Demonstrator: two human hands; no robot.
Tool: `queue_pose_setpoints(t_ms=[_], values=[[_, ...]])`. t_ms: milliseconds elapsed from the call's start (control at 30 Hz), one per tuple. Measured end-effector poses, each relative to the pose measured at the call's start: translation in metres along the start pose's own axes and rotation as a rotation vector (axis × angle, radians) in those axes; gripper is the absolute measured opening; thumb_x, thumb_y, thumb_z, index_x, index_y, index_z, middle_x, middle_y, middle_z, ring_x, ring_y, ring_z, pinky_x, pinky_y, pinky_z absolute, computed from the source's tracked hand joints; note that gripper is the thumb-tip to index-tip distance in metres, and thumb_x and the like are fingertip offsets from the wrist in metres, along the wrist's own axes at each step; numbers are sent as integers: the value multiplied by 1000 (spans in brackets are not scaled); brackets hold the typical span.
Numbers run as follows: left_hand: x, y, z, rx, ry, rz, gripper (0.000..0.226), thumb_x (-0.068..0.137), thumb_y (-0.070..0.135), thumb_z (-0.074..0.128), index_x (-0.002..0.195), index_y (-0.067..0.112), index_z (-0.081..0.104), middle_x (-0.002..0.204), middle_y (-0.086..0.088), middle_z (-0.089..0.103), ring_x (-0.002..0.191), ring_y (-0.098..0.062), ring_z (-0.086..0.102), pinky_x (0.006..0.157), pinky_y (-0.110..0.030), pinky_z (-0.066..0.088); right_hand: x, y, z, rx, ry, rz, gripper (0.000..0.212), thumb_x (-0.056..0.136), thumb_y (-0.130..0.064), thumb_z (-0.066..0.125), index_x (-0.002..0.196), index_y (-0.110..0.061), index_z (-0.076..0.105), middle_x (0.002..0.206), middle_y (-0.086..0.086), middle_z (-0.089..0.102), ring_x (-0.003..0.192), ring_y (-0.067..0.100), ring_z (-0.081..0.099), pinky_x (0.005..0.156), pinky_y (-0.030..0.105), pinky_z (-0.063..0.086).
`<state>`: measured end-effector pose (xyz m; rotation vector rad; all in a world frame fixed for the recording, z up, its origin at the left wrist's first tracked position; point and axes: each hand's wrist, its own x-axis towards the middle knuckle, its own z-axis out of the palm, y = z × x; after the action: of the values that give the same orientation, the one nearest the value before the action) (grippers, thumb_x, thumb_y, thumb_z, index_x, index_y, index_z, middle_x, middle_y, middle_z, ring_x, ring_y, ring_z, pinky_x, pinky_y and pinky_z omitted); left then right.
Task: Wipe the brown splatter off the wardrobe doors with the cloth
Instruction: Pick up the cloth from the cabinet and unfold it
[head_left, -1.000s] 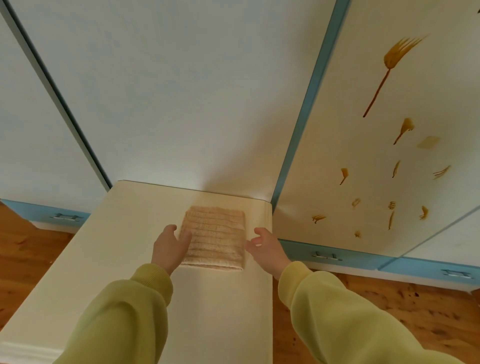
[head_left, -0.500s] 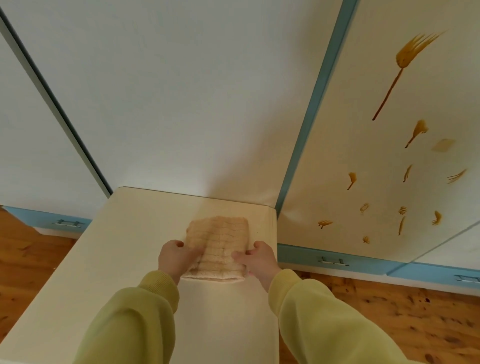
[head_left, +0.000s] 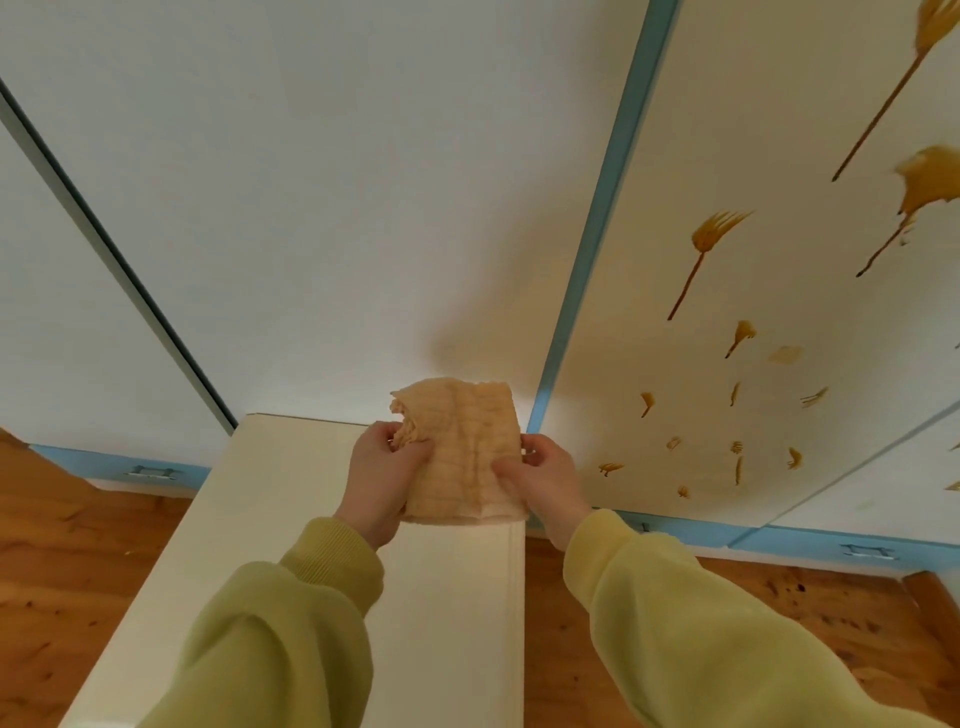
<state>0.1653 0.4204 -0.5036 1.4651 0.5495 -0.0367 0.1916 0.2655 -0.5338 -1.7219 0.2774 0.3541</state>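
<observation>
A folded beige ribbed cloth (head_left: 462, 452) is held up off the cream cabinet top (head_left: 291, 519), its far edge raised. My left hand (head_left: 382, 475) grips its left edge and my right hand (head_left: 545, 478) grips its right edge. Brown splatter (head_left: 701, 260) with drips and small streaks covers the white wardrobe door (head_left: 753, 364) to the right, past a blue vertical trim. The splatter runs out of view at the upper right.
Plain white wardrobe doors (head_left: 322, 182) stand straight ahead and to the left. Blue drawers with metal handles (head_left: 150, 472) run along the bottom. Wooden floor (head_left: 779, 623) lies on both sides of the cabinet.
Both hands closed on the cloth's sides and lifted it off the cabinet top. The view shifted left and closer, so the splatter sits further right and larger.
</observation>
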Motion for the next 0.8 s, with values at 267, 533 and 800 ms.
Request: queue_pose_setpoints(t_ms=[267, 533, 800], values=[[-70, 118, 17, -227, -68, 52, 34, 84, 4, 61, 116, 7, 50, 105, -9, 62, 89, -23, 63, 62, -32, 53, -58, -119, -50, -28, 74, -147, 31, 80, -13, 64, 109, -19, 55, 88, -1, 61, 79, 10, 58, 62, 19, 46], [-140, 225, 34, -377, -141, 121, 37, 83, 4, 62, 119, 7, 52, 103, -9, 64, 90, -23, 65, 64, -30, 58, -124, -222, -92, -137, 199, -352, 43, 81, -20, 66, 121, -16, 50, 96, 0, 59, 86, 9, 56, 66, 16, 43], [-199, 323, 39, -418, -208, 213, 40, 84, 7, 62, 122, 7, 49, 98, -8, 65, 77, -19, 67, 55, -27, 57, -221, -319, -121, -318, 290, -760, 19, 85, -20, 62, 101, -30, 59, 100, -14, 60, 94, 1, 56, 78, 13, 44]])
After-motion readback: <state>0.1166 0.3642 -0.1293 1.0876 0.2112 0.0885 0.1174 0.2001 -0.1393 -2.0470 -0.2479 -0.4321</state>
